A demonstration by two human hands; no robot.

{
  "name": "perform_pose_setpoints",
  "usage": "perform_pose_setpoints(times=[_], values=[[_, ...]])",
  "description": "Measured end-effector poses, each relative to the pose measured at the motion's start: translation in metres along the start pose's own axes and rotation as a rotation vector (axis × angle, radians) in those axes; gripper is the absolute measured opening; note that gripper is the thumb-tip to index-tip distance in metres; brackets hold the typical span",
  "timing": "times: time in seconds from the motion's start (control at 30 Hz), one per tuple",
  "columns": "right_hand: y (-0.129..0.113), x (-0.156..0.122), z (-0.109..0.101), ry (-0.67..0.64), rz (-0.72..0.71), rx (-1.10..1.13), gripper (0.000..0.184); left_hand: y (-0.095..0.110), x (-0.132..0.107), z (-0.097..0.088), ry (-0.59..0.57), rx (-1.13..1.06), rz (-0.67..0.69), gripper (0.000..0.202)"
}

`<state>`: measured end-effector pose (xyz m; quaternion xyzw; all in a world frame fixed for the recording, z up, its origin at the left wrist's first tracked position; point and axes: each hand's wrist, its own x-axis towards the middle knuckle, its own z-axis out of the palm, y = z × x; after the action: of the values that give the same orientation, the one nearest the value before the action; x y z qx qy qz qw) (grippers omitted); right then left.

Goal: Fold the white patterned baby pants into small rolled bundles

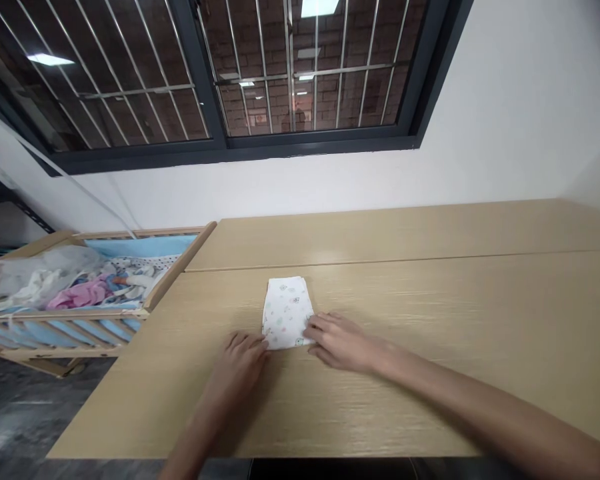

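A small white folded cloth with a pale printed pattern [286, 310] lies flat on the light wooden table [430, 320]. My left hand [241, 363] rests palm down at the cloth's near left corner, fingers stretched out and touching its edge. My right hand [341, 341] lies flat at the near right corner, fingertips on the cloth's edge. Neither hand holds anything.
A wooden baby cot [145, 307] with blue lining stands against the table's left side, filled with mixed clothes [87, 290]. A white wall and a barred dark window [220, 73] are behind the table. Dark floor shows at the lower left.
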<state>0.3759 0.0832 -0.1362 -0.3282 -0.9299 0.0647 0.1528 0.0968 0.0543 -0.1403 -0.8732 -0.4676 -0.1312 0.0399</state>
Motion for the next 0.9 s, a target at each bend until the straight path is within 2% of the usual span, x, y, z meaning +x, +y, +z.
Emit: perform_pose_setpoints(times=[0.1, 0.17, 0.27, 0.4, 0.53, 0.6, 0.67, 0.77, 0.9], values=[[-0.003, -0.011, 0.017, 0.076, 0.059, -0.037, 0.029, -0.002, 0.002, 0.005, 0.019, -0.005, 0.045, 0.022], [-0.008, -0.012, 0.019, 0.097, 0.088, -0.049, 0.03, -0.001, 0.003, 0.007, 0.017, 0.007, 0.045, 0.023], [-0.016, -0.012, 0.009, 0.105, 0.135, 0.004, 0.028, 0.004, 0.002, 0.004, 0.023, 0.033, 0.019, 0.023], [-0.014, -0.008, -0.018, 0.1, 0.196, 0.256, 0.028, 0.011, 0.007, -0.014, 0.076, -0.024, -0.034, 0.025], [0.005, 0.01, -0.039, 0.154, 0.342, 0.416, 0.023, 0.01, 0.039, -0.036, 0.084, -0.048, -0.163, 0.027], [0.021, 0.027, -0.041, 0.191, 0.42, 0.418, 0.02, 0.006, 0.065, -0.036, 0.067, 0.002, -0.242, 0.028], [0.039, 0.045, -0.035, 0.24, 0.471, 0.366, 0.019, 0.0, 0.092, -0.028, 0.065, 0.052, -0.309, 0.027], [0.064, 0.067, -0.017, 0.288, 0.532, 0.266, 0.021, -0.011, 0.123, -0.002, 0.072, 0.092, -0.37, 0.028], [0.083, 0.078, 0.004, 0.243, 0.602, 0.241, 0.023, -0.021, 0.135, 0.027, 0.073, 0.128, -0.408, 0.03]])
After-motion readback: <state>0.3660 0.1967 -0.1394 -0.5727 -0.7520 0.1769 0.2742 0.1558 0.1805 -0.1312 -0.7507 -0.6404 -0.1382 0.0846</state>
